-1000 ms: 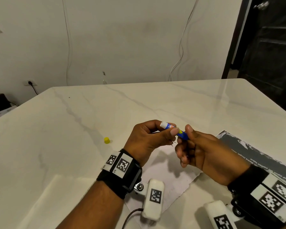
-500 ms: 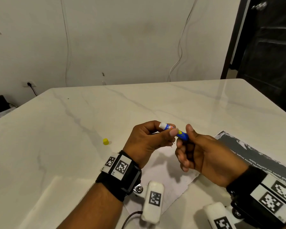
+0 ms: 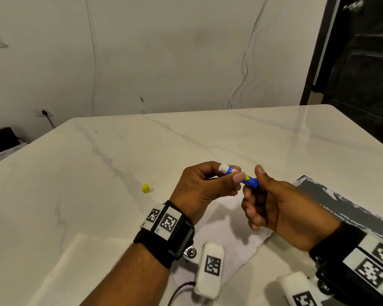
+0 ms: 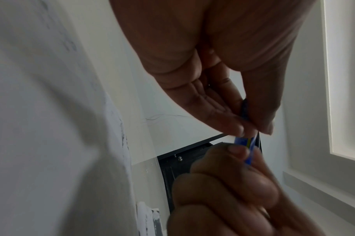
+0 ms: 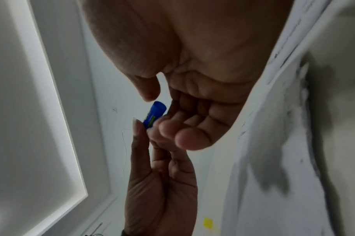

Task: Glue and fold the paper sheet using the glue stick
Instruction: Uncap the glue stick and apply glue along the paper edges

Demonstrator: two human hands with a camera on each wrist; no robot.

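A blue glue stick (image 3: 249, 181) with its white glue tip (image 3: 224, 167) exposed is held level above the table. My left hand (image 3: 232, 175) pinches its upper half between thumb and fingers. My right hand (image 3: 252, 188) holds the blue base end (image 5: 155, 112), thumb above and curled fingers beneath; the thumb tip looks barely off it in the right wrist view. The stick's blue body (image 4: 243, 143) shows between both hands' fingertips. The white paper sheet (image 3: 228, 230) lies flat on the table under the hands. The yellow cap (image 3: 146, 188) stands alone to the left.
A dark printed sheet (image 3: 341, 204) lies on the white marble table (image 3: 186, 140) at the right, beside the paper. Another pale sheet (image 3: 71, 272) lies at the near left. The yellow cap (image 5: 208, 222) also appears in the right wrist view. A dark door stands beyond the table's right corner.
Both hands stay together on the glue stick in nearly the same place. The right thumb has shifted slightly at the blue base.
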